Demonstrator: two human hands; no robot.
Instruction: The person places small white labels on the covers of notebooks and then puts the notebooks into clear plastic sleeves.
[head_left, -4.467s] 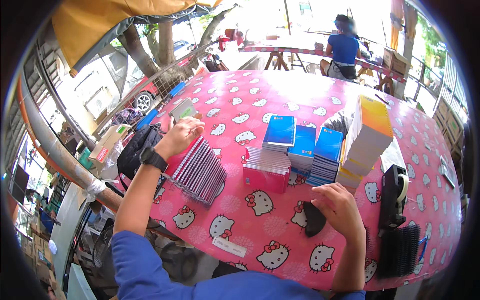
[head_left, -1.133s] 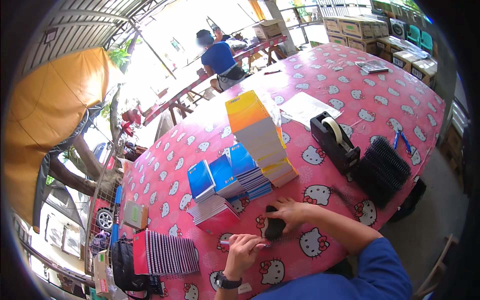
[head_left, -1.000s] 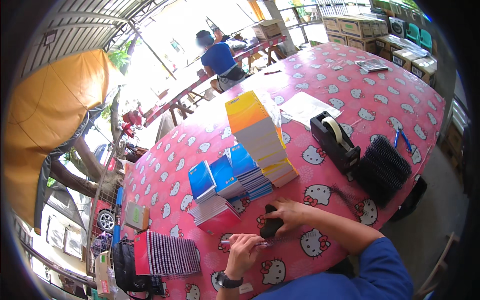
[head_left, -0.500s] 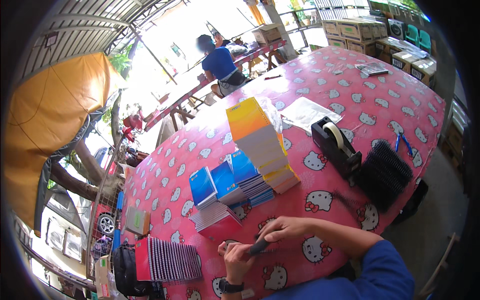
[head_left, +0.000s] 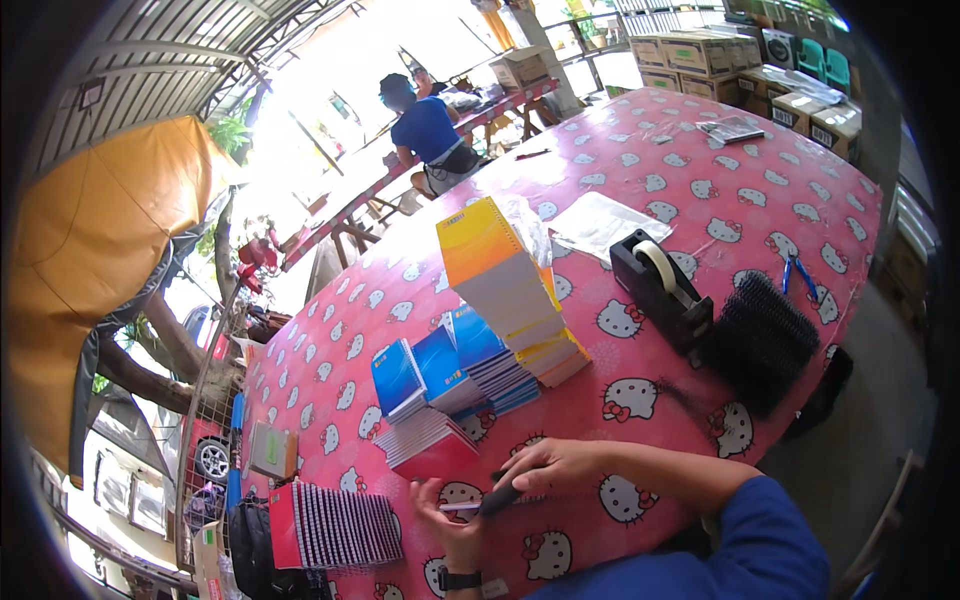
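Observation:
In my right hand point(head_left: 553, 466) is a dark, rounded tool handle point(head_left: 500, 497); a thin pale strip that looks like its shaft or blade points left, but its exact kind is unclear. My left hand point(head_left: 440, 520), with a dark watch at the wrist, is open beside that tip, fingers apart. Just beyond my hands lies a fanned pile of red-covered notebooks point(head_left: 432, 448). Blue notebooks point(head_left: 440, 368) are stacked behind it, next to a tall stack of yellow and orange spiral notebooks point(head_left: 482, 238). To the left stands a row of red spiral-bound notebooks point(head_left: 335, 525).
A black tape dispenser point(head_left: 660, 285), a heap of black spiral binding coils point(head_left: 762, 345) and blue-handled pliers point(head_left: 798, 275) lie to the right on the pink patterned tablecloth point(head_left: 590, 420). Cardboard boxes point(head_left: 700, 55) are piled behind. A person in blue point(head_left: 425, 128) sits at another table.
My left hand has let go of the dark tool and opened, moving slightly left. My right hand keeps the tool, shifted slightly left. The whole view has shifted a little.

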